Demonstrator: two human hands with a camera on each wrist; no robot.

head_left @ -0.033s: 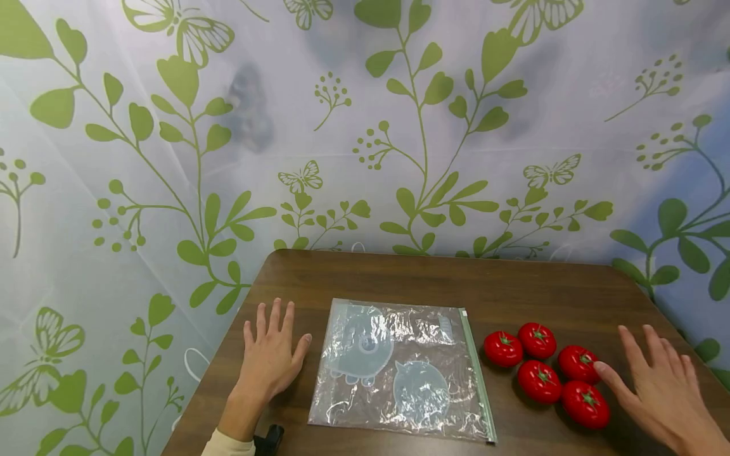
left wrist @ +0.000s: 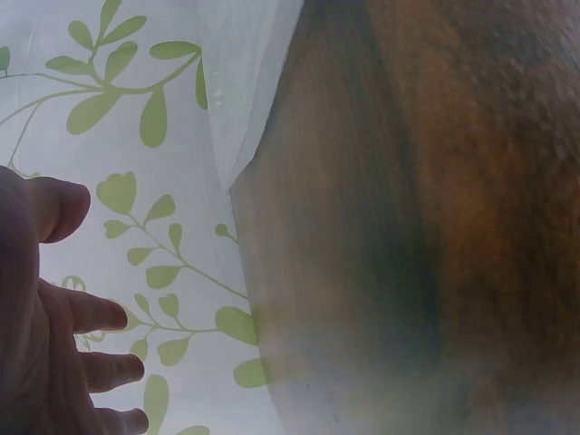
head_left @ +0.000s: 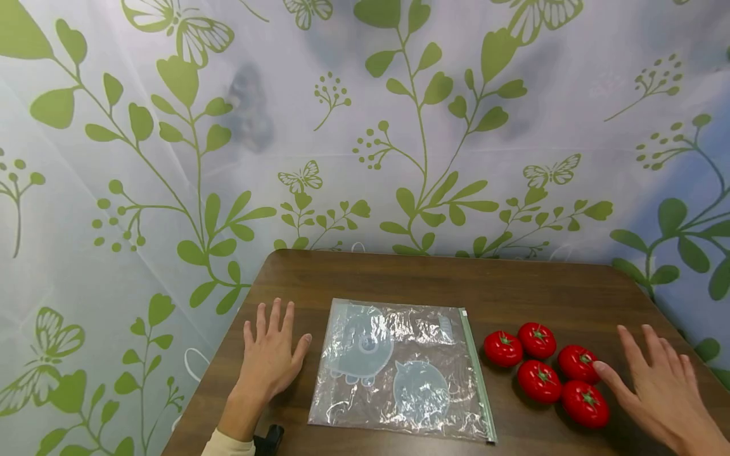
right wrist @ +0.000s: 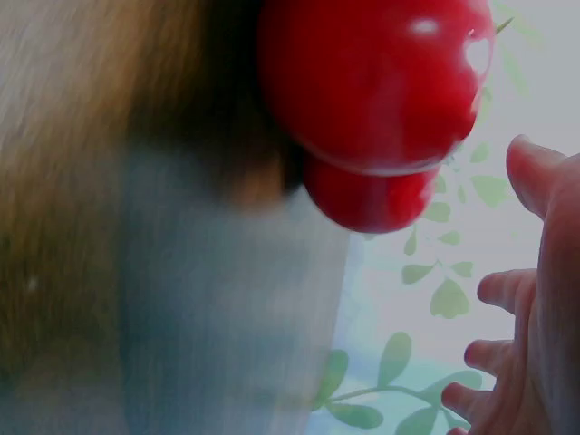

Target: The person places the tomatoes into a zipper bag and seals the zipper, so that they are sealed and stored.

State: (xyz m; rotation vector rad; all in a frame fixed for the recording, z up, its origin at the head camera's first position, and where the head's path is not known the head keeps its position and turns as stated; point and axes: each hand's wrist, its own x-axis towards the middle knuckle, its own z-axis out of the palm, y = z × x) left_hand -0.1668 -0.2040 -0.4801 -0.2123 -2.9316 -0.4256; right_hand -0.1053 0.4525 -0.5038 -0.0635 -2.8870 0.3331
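- Soft, fairly even light is filling the head view, the backdrop glowing palest towards nine o'clock and turning bluish at three!
- Glare is crackling all over the clear plastic bag at six o'clock.
- Tiny white highlights are dancing on the glossy tomatoes at four, shadows pooling beneath them.
- The left hand is throwing a soft shadow at seven.
- Over to the left wrist: the table is smearing into blur at three, haze creeping in at five, the hand darkening at eight.
- Right wrist: the table is dissolving at nine, deep shadow is gathering at eleven, the backdrop is washing out at two.
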